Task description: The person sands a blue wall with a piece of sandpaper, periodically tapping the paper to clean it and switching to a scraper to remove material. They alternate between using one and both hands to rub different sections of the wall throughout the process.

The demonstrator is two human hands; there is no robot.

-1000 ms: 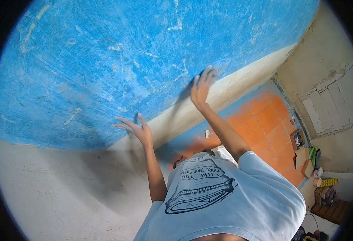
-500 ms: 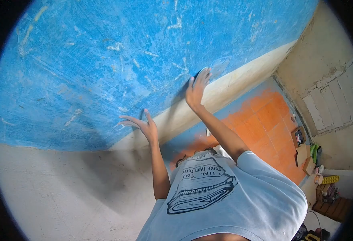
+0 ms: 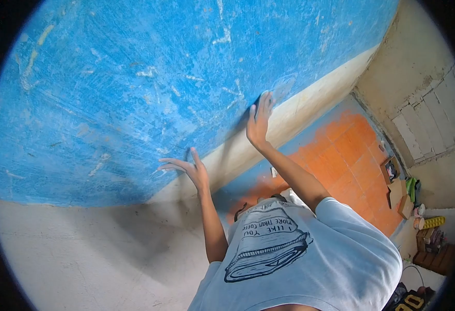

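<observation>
My left hand (image 3: 188, 168) is at the lower edge of a worn blue painted wall surface (image 3: 134, 103), fingers spread to the left and thumb raised. Nothing shows in its grasp. Higher and to the right, my right hand (image 3: 259, 120) lies along the same blue surface with fingers stretched out, thumb apart. A dark edge shows beside its fingertips; I cannot tell whether it is a thin pad or shadow. Pale scuffs and scratches mark the blue paint, and a lighter patch (image 3: 283, 85) sits just beyond the right fingertips.
A cream band (image 3: 310, 106) borders the blue paint. Below is an orange tiled floor (image 3: 341, 155) with bluish edges. At the right, boxes (image 3: 406, 199), a yellow item (image 3: 434, 223) and a wooden crate (image 3: 435, 259) stand by a rough wall (image 3: 403, 78). A pale wall (image 3: 72, 249) adjoins at left.
The view has shifted slightly, so both hands appear a little lower and to the right. My right fingers point more upright; both hands remain by the blue surface.
</observation>
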